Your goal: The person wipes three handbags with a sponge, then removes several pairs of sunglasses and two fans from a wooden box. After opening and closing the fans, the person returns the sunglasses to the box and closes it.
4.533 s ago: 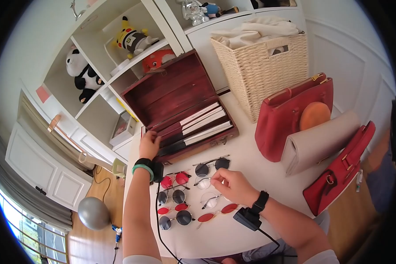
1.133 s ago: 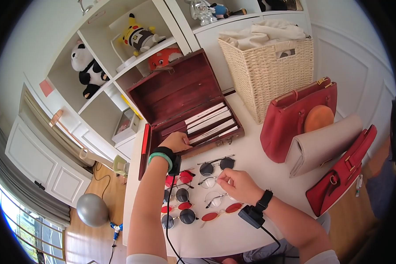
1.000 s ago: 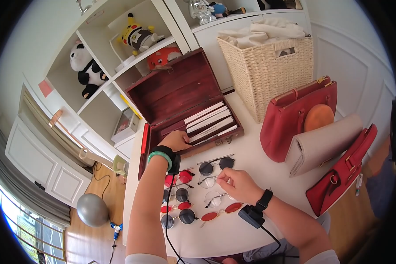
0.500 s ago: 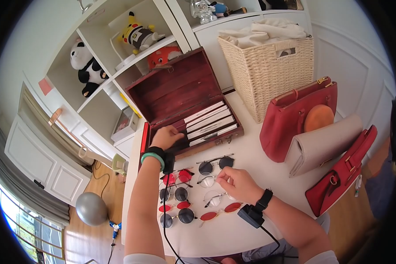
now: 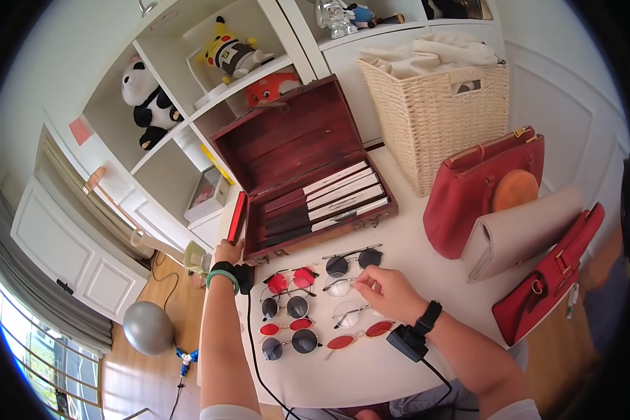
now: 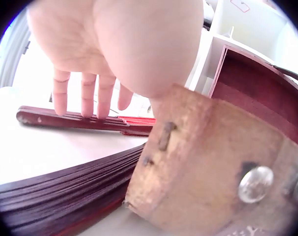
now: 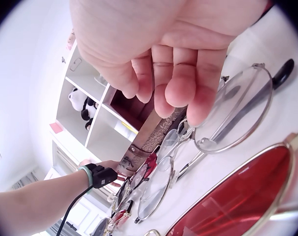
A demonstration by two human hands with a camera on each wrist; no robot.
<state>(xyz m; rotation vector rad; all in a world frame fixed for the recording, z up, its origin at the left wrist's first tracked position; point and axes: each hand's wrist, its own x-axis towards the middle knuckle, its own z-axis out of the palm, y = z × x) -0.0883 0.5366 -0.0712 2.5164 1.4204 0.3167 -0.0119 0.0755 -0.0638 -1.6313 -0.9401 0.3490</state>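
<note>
My left hand [image 5: 229, 253] is at the left end of the open dark-red wooden case [image 5: 329, 225]. In the left wrist view its straight fingers [image 6: 86, 96] reach down onto a dark-red folded fan [image 6: 55, 119] lying beside the case; whether they press on it cannot be told. More dark ribs [image 6: 65, 191] show in front. Several folded fans [image 5: 339, 190] with white and dark parts lie inside the case. My right hand [image 5: 392, 294], fingers loosely bent and holding nothing visible, hovers over or rests by clear round glasses [image 7: 237, 110].
Two columns of glasses lie before the case, among them red-lensed [image 5: 278, 283] and dark-lensed ones [image 5: 304, 341]. At the right stand a red handbag [image 5: 455, 203], a beige clutch [image 5: 518, 231] and another red bag [image 5: 539, 294]. A wicker basket [image 5: 434, 119] and shelves are behind.
My left hand has left the inside of the case and moved down and left to its outer left end. The right hand keeps its pose by the glasses. The head view has shifted slightly.
</note>
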